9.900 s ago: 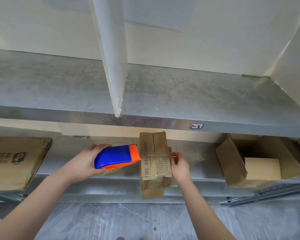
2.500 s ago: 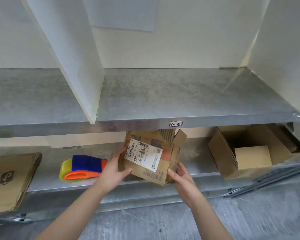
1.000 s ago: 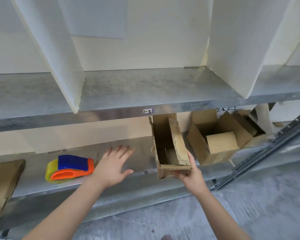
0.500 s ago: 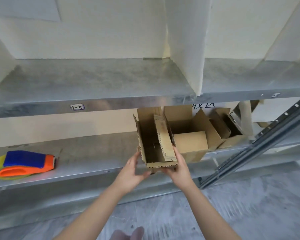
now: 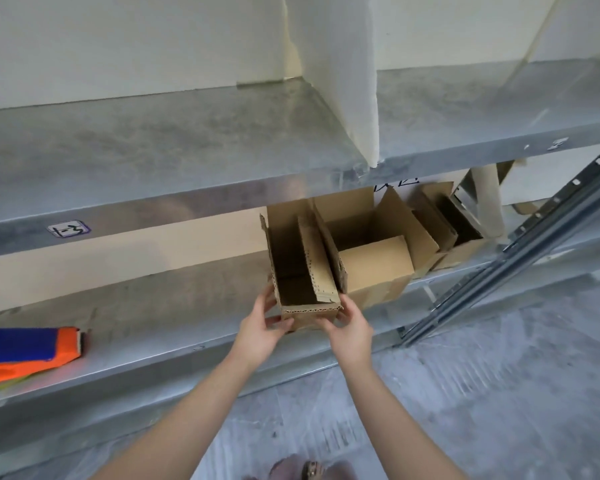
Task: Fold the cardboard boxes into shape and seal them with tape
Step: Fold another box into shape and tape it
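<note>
Lower metal shelf (image 5: 153, 323): tape dispenser (image 5: 25, 355) far left, open cardboard boxes (image 5: 374, 268) right.

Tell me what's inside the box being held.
Inside the held box only bare cardboard shows, with no contents in view; a flap leaning inward hides its right side.

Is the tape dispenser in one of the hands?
No, the tape dispenser lies on the shelf; the left hand and right hand grip the box.

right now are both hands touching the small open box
Touching. The head view shows the left hand gripping the small open box at its near left corner, the right hand at its near right corner.
</note>
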Demonstrator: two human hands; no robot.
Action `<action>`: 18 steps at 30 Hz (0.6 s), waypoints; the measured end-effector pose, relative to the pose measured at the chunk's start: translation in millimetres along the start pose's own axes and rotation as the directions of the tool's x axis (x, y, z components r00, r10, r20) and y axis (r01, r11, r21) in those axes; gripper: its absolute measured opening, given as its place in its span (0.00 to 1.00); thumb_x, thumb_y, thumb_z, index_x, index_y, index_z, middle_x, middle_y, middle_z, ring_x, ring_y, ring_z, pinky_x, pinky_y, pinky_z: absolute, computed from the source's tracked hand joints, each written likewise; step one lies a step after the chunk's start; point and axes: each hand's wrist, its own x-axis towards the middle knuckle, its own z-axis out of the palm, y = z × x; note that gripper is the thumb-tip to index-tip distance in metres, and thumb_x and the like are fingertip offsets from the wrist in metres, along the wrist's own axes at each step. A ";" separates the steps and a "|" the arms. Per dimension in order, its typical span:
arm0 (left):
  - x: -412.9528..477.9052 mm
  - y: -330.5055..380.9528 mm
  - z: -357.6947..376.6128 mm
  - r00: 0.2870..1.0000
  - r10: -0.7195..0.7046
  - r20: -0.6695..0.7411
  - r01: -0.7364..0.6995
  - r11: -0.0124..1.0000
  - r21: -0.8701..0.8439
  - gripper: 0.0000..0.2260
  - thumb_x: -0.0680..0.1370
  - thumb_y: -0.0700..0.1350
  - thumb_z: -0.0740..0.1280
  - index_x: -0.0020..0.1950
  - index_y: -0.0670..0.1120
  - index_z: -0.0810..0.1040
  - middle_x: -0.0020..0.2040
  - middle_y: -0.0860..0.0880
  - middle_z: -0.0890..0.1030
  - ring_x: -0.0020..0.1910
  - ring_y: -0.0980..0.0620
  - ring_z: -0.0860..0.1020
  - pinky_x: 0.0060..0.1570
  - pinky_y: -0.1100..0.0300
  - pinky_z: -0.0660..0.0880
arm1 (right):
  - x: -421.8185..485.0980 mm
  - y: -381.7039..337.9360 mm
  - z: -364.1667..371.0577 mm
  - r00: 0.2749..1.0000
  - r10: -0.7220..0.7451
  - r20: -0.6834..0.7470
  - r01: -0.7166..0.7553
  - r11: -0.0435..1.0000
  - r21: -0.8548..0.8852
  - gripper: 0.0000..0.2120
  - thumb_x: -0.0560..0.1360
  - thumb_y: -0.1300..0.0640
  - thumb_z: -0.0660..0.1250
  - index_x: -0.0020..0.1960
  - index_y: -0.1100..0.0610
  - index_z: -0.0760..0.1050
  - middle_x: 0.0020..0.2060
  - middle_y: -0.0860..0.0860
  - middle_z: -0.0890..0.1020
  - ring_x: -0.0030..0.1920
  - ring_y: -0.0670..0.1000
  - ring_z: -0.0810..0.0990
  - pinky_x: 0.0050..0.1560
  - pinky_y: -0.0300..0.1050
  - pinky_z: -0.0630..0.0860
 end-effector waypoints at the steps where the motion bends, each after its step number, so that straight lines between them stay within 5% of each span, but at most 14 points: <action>1: 2.2 -1.1 -1.2 1.000 -0.001 0.006 0.001 1.000 -0.001 0.35 0.74 0.43 0.73 0.75 0.56 0.57 0.67 0.52 0.71 0.51 0.60 0.79 0.44 0.72 0.75 | 2.0 2.5 2.2 1.000 0.008 -0.002 -0.008 1.000 0.006 0.28 0.67 0.60 0.78 0.65 0.50 0.75 0.56 0.43 0.82 0.58 0.41 0.79 0.65 0.45 0.74; 6: 6.1 0.1 -10.8 0.999 0.014 0.053 -0.017 0.998 0.058 0.36 0.74 0.45 0.73 0.74 0.58 0.55 0.67 0.51 0.69 0.63 0.49 0.74 0.56 0.66 0.72 | -0.2 1.2 1.6 1.000 0.024 0.007 -0.024 1.000 -0.004 0.28 0.69 0.56 0.77 0.68 0.49 0.73 0.60 0.43 0.80 0.62 0.43 0.77 0.66 0.45 0.73; 10: -10.7 0.1 -33.4 0.994 0.082 0.068 -0.098 0.954 0.284 0.36 0.74 0.54 0.71 0.77 0.54 0.57 0.72 0.50 0.67 0.71 0.50 0.66 0.67 0.59 0.62 | -27.5 -1.0 -11.8 0.999 -0.030 -0.043 0.026 0.996 -0.088 0.31 0.70 0.50 0.76 0.70 0.46 0.70 0.62 0.41 0.78 0.65 0.43 0.74 0.65 0.42 0.72; 12: -22.2 -0.3 -47.6 0.986 0.143 0.090 -0.169 0.834 0.525 0.36 0.73 0.67 0.61 0.77 0.52 0.59 0.74 0.49 0.66 0.73 0.49 0.63 0.71 0.58 0.58 | -46.7 -2.0 -18.1 0.990 -0.139 -0.018 0.132 0.967 -0.218 0.30 0.73 0.47 0.73 0.72 0.46 0.67 0.67 0.41 0.74 0.68 0.44 0.71 0.64 0.40 0.70; 14: -34.1 -1.2 -59.7 0.970 0.208 0.128 -0.231 0.608 0.760 0.41 0.69 0.75 0.45 0.77 0.54 0.59 0.76 0.48 0.64 0.75 0.47 0.59 0.74 0.54 0.54 | -61.6 -7.9 -21.5 0.954 -0.287 0.082 0.297 0.886 -0.355 0.30 0.76 0.45 0.68 0.75 0.46 0.62 0.72 0.43 0.68 0.72 0.45 0.65 0.68 0.42 0.67; 18: -76.8 3.7 -85.9 0.937 0.314 0.154 -0.256 0.317 0.913 0.37 0.71 0.68 0.39 0.78 0.56 0.55 0.78 0.50 0.59 0.77 0.47 0.54 0.74 0.51 0.46 | -83.4 -36.9 -14.1 0.816 -0.495 0.299 0.573 0.618 -0.538 0.29 0.79 0.43 0.60 0.77 0.48 0.59 0.76 0.49 0.62 0.77 0.51 0.55 0.76 0.50 0.57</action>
